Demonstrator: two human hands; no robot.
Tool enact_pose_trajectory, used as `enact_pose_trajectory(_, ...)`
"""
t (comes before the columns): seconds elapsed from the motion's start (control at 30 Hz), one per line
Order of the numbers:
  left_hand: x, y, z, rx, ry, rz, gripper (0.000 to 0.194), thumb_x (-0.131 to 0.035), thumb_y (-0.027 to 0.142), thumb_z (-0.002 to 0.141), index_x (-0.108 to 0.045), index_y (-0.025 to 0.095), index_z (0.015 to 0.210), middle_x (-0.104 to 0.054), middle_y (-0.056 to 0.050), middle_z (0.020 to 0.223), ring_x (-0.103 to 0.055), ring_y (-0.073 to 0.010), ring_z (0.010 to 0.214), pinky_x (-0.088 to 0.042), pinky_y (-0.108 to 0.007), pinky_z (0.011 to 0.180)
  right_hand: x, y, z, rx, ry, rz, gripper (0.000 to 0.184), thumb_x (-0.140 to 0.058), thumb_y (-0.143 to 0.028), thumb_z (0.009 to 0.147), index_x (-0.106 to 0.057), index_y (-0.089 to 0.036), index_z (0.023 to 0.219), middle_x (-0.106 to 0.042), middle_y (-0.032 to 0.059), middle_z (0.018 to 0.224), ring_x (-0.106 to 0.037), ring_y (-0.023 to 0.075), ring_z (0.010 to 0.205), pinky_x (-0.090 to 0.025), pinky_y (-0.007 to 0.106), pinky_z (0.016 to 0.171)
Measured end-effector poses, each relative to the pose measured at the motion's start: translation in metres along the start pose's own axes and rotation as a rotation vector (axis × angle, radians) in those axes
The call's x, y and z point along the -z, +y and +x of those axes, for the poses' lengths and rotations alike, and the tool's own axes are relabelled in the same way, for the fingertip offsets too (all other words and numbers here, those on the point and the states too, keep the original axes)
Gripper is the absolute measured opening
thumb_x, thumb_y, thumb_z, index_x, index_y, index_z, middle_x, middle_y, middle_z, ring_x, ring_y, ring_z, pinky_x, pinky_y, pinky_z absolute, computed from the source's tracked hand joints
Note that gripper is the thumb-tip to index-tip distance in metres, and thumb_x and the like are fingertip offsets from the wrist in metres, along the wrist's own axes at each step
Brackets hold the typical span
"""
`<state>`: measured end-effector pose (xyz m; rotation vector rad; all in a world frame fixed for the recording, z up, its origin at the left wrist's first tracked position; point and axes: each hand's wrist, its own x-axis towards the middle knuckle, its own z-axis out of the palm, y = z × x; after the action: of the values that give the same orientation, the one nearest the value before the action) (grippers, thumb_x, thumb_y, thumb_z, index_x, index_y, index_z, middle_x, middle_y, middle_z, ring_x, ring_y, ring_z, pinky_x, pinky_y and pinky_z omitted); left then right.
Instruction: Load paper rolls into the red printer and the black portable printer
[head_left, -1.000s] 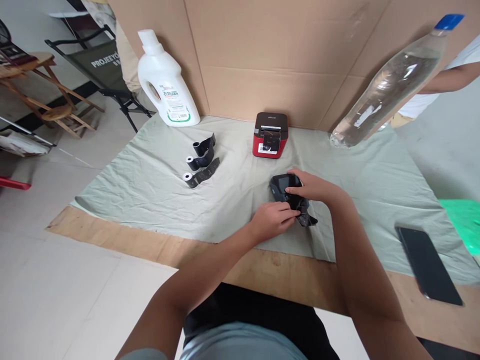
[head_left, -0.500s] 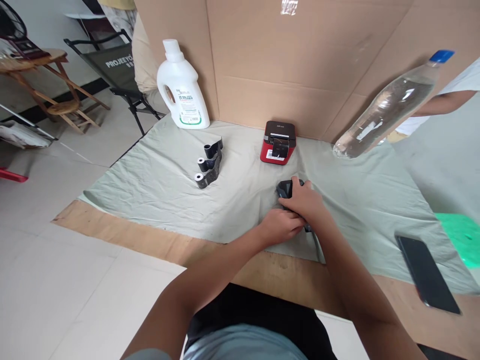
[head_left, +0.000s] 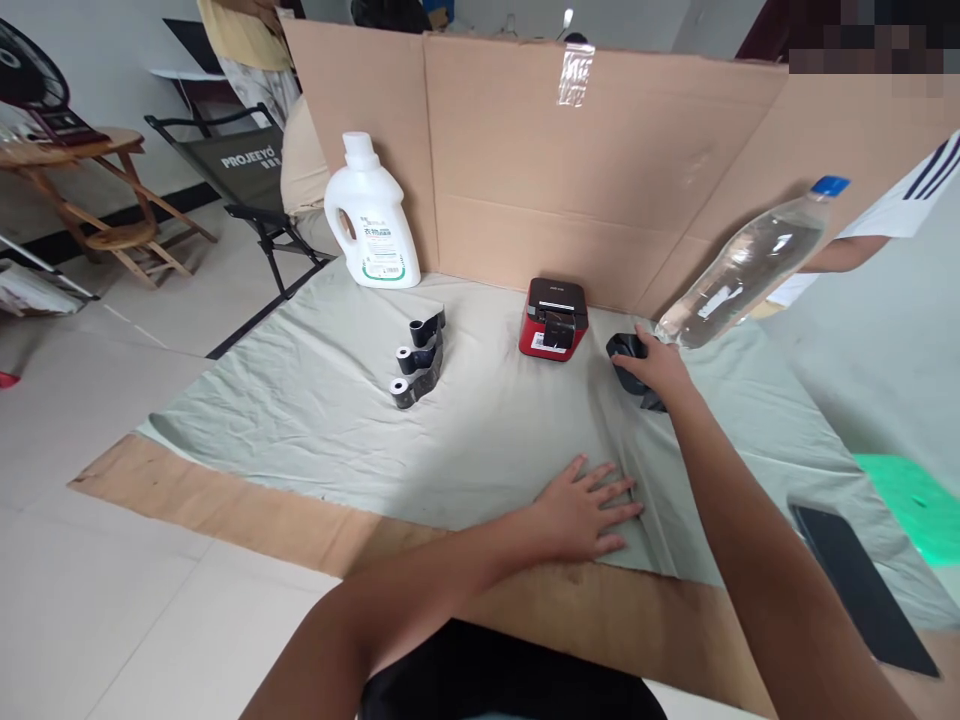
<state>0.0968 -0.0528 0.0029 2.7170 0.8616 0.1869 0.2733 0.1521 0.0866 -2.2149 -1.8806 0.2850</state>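
Observation:
My right hand (head_left: pixel 660 370) is closed over a small black device (head_left: pixel 627 352) on the pale green cloth (head_left: pixel 315 400), just right of a red and black label printer (head_left: pixel 553 318). My left hand (head_left: pixel 589 505) lies flat and open on the cloth near its front edge, holding nothing. Three black rolls with white cores (head_left: pixel 418 360) lie to the left of the printer.
A white detergent bottle (head_left: pixel 373 218) stands at the back left against a cardboard wall (head_left: pixel 600 160). A clear water bottle (head_left: pixel 750 262) leans at the back right. A black phone (head_left: pixel 862 585) lies at the right. Another person's arm (head_left: pixel 885 225) shows far right. A folding chair (head_left: pixel 247 180) stands left.
My right hand has carried the black device away from me to beside the printer. My left hand has let go of it and now lies flat on the cloth.

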Motion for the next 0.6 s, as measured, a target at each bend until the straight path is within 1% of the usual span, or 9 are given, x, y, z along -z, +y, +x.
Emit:
enact_pose_trajectory(0.1,0.003,0.001,0.0,-0.001,-0.04,-0.034,0.059,-0.027,0.053,0.107,-0.032,0.028,0.16,-0.018,0.0,0.172,-0.012,-0.0298,0.16,-0.008,-0.059,0.128,-0.005,0.001,0.033,0.006,0.003,-0.062,0.088,-0.064,-0.065,0.082,-0.038,-0.031,0.159,-0.047,0.0202,0.145,-0.057,0.0442,0.124,-0.046,0.054,0.1)
enact_pose_trajectory(0.17,0.004,0.001,-0.001,-0.004,-0.04,-0.047,0.058,-0.027,0.052,0.107,-0.033,0.029,0.16,-0.019,0.0,0.172,-0.013,-0.0303,0.16,-0.009,-0.06,0.128,-0.007,0.002,0.048,0.065,-0.002,-0.112,0.086,-0.062,-0.065,0.083,-0.038,-0.032,0.159,-0.047,0.0199,0.145,-0.056,0.0449,0.124,-0.045,0.055,0.1)
enact_pose_trajectory(0.27,0.003,0.001,-0.002,-0.01,-0.017,-0.051,0.057,-0.028,0.052,0.107,-0.034,0.029,0.159,-0.022,0.0,0.171,-0.015,-0.03,0.16,-0.01,-0.06,0.128,-0.011,0.006,0.064,0.15,0.002,-0.213,0.082,-0.06,-0.064,0.086,-0.037,-0.035,0.159,-0.047,0.0202,0.144,-0.053,0.0468,0.127,-0.044,0.058,0.101)
enact_pose_trajectory(0.37,0.005,0.001,-0.002,-0.014,-0.01,-0.049,0.057,-0.029,0.051,0.107,-0.035,0.028,0.159,-0.023,-0.001,0.171,-0.016,-0.0302,0.159,-0.011,-0.06,0.128,-0.017,0.01,0.07,0.165,0.014,-0.25,0.081,-0.057,-0.065,0.087,-0.037,-0.034,0.159,-0.048,0.021,0.144,-0.053,0.0473,0.127,-0.044,0.06,0.1)
enact_pose_trajectory(0.5,0.006,0.001,-0.003,-0.008,-0.016,-0.076,0.057,-0.029,0.05,0.107,-0.036,0.027,0.159,-0.022,-0.001,0.171,-0.013,-0.03,0.16,-0.01,-0.06,0.129,-0.025,0.012,0.071,0.114,-0.037,-0.157,0.084,-0.055,-0.066,0.087,-0.033,-0.033,0.161,-0.049,0.0214,0.144,-0.059,0.045,0.12,-0.049,0.056,0.095)
enact_pose_trajectory(0.53,0.005,0.001,-0.003,-0.007,-0.019,-0.093,0.056,-0.03,0.05,0.107,-0.037,0.027,0.158,-0.022,-0.002,0.171,-0.013,-0.0302,0.16,-0.009,-0.06,0.129,-0.027,0.012,0.07,0.102,-0.036,-0.159,0.084,-0.055,-0.066,0.087,-0.033,-0.032,0.161,-0.049,0.0221,0.145,-0.058,0.0463,0.122,-0.048,0.058,0.095)
enact_pose_trajectory(0.6,0.005,0.002,-0.004,-0.018,-0.004,-0.149,0.056,-0.033,0.049,0.107,-0.038,0.027,0.158,-0.023,-0.001,0.171,-0.014,-0.0301,0.16,-0.009,-0.06,0.129,-0.03,0.01,0.065,0.134,0.027,-0.211,0.084,-0.057,-0.063,0.087,-0.035,-0.029,0.16,-0.043,0.0239,0.152,-0.049,0.0511,0.132,-0.044,0.063,0.099)
